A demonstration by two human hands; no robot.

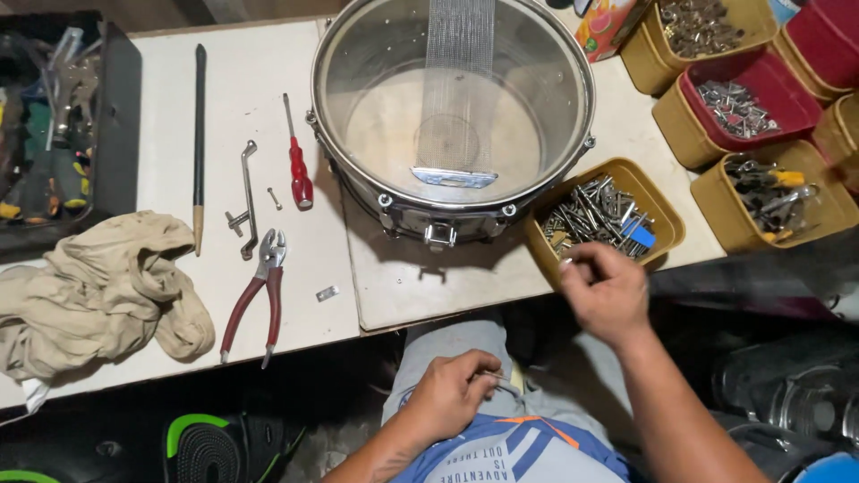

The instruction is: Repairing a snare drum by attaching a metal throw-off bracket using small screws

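The yellow tub (667,224) of bolts and screws (591,215) sits on the counter (394,286) at its front edge, just right of the snare drum (452,116) and touching its shadow side. The right hand (607,291) hangs over the tub's near rim, fingers curled together with the tips pinched; whether something small sits between them cannot be told. The left hand (447,394) rests below the counter edge, on the lap, in front of the drum, its fingers closed loosely on a thin pale item too small to make out.

The drum lies with its open side up, its clear head showing the strip of snare wires (458,72) running across it to a metal end plate at the near side, chrome hoop and lugs around the rim.

Left of the drum lie a red-handled screwdriver (298,165), a loose screw, a bent metal drum key (247,201), red-handled pliers (255,304) and a small metal clip (327,292). Further left is a long dark rod (199,143), then a crumpled beige rag (98,295) and a black tool tray (54,125) at the far left.

Right of the drum, beyond the yellow tub, stand more tubs (743,107) holding metal hardware and small tools.
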